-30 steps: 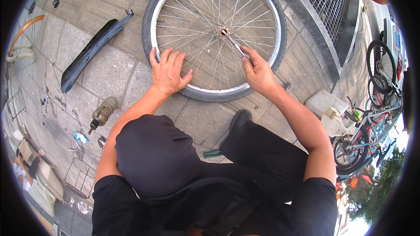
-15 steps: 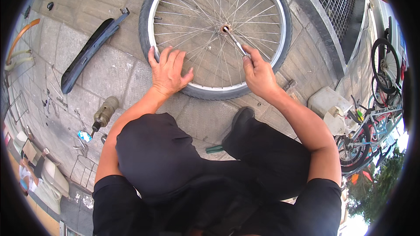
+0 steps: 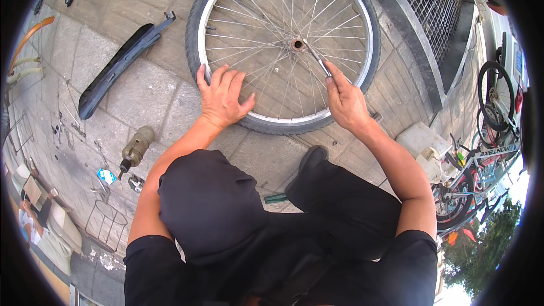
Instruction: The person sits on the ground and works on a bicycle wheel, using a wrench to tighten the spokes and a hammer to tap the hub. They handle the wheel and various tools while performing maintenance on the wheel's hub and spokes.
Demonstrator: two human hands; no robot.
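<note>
A bicycle wheel lies flat on the pavement, its rusty hub uppermost. My left hand rests on the near left part of the rim and tyre, fingers spread apart. In my right hand is a slim metal rod tool, its fingers wrapped round it; the tool's tip lies at the upper right edge of the hub opening. My knee in dark trousers is below the left hand.
Left: black mudguard, metal cylindrical tool, scattered wrenches, orange curved piece, a seated person. Upper right: grating with raised border. Right: white plastic container, parked bicycles.
The tool's tip has moved from the hub opening to its right edge, and my right hand has shifted rightward. My left hand stays on the rim.
</note>
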